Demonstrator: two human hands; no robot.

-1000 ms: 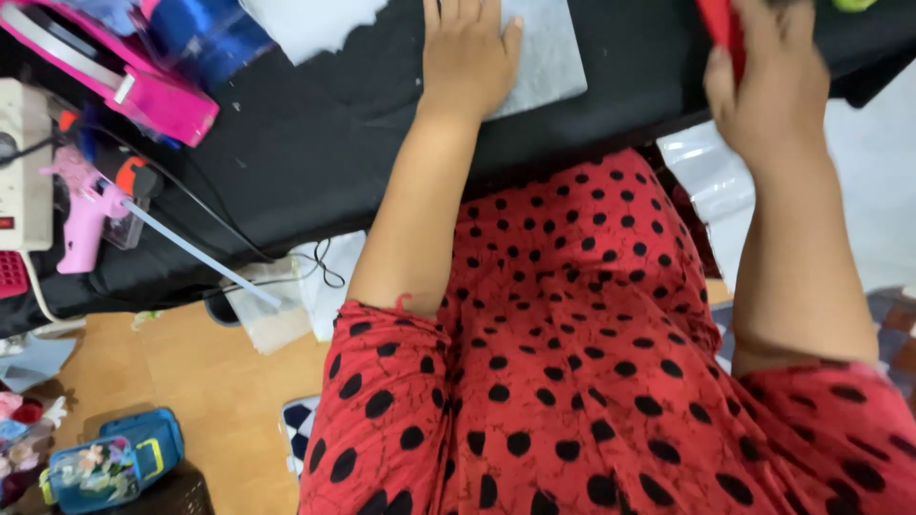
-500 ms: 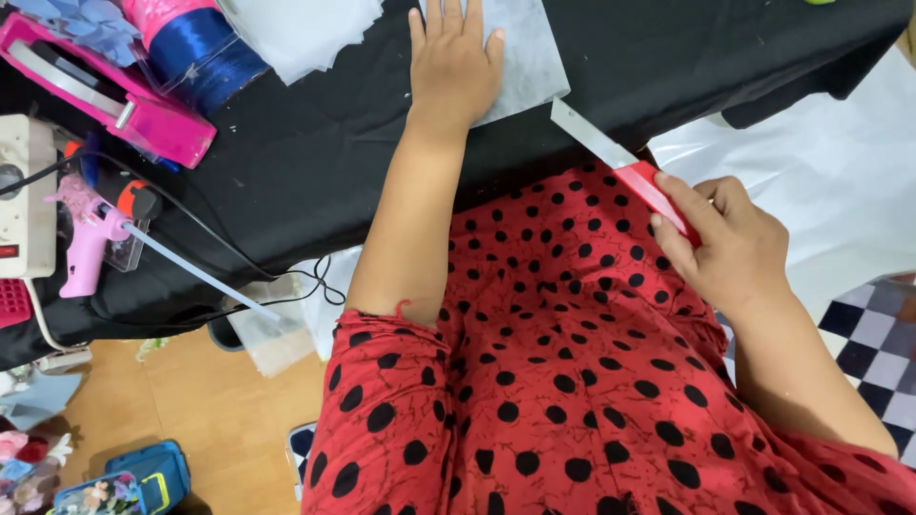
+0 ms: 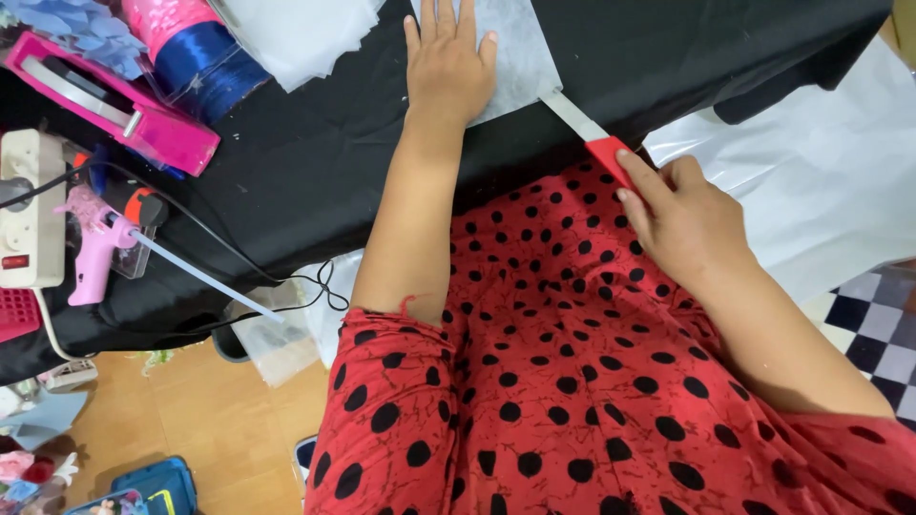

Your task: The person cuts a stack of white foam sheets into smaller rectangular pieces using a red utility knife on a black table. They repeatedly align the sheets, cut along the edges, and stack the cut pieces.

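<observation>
Red-handled cutter (image 3: 592,133) in right hand (image 3: 682,219), blade now touching white sheet (image 3: 520,57).

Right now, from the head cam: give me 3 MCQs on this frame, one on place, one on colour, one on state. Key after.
1. Where does the left hand lie?
A. flat on the white sheet
B. on the pink glue gun
C. on the lap

2. What colour is the handle of the cutter in the right hand?
A. blue
B. red
C. green

3. How is the cutter's blade?
A. out, tip at the sheet's edge
B. drawn in
C. lying loose on the black cloth

Key: 1 A, palm down and fingers spread on the sheet; 2 B, red shows above the fingers; 3 A, the grey blade reaches from the handle to the sheet.
</observation>
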